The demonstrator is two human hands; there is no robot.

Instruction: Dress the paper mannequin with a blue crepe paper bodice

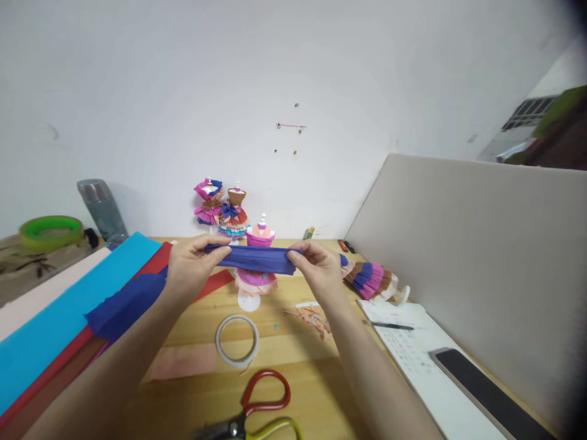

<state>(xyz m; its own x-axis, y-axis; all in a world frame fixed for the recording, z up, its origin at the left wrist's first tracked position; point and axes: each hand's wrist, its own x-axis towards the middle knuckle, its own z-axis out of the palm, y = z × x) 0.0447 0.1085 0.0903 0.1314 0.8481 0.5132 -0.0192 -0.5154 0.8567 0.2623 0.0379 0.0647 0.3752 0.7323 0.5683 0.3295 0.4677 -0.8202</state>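
Note:
A strip of dark blue crepe paper (pixel 259 259) is stretched level between my two hands, above the wooden table. My left hand (pixel 195 263) pinches its left end between thumb and fingers. Its right end is pinched by my right hand (pixel 316 264). Behind the strip stands a small white dress form (pixel 262 235) with a pink top and a pink ruffled skirt; the strip hides its waist. A roll of white tape (pixel 237 341) lies flat below the strip, with red and yellow-green handled scissors (pixel 245 415) nearer me.
Coloured paper sheets (pixel 77 296) cover the left side, near a bottle (pixel 101 211) and green tape (pixel 51 233). Two dressed forms (pixel 235 211) stand at the back. On the right are a lying dressed form (pixel 369 278), a notebook (pixel 413 348), a phone (pixel 490 391) and paper scraps (pixel 314 319).

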